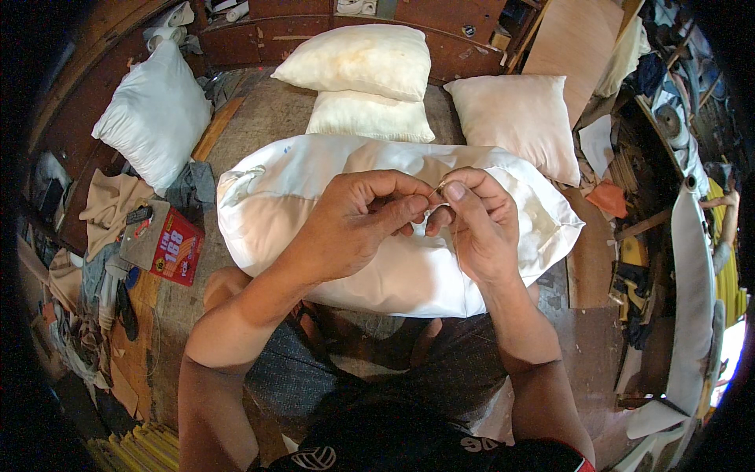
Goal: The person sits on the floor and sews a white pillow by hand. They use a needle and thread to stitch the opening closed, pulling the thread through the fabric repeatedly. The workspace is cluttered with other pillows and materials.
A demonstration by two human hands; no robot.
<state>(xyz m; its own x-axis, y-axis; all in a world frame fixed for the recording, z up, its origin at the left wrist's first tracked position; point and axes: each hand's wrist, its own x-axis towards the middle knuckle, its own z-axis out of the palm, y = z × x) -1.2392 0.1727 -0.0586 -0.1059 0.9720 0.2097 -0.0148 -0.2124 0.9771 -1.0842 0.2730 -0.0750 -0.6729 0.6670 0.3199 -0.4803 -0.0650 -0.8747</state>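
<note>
A large white pillow [299, 189] lies across my lap. My left hand [354, 220] rests on its top, fingers curled, pinching the white fabric near the seam. My right hand [476, 216] is close beside it, thumb and forefinger pinched on a thin needle [437, 188] whose tip shows between the two hands. A fine thread seems to run down from the needle past my right palm. The spot on the seam where both hands meet is mostly hidden by my fingers.
Several other pillows lie on the floor ahead: a white one [157, 114] at left, two cream ones [358, 59] in the middle, a pale one [523, 118] at right. A red box [169, 244] sits left of the pillow. Cloth scraps and clutter line both sides.
</note>
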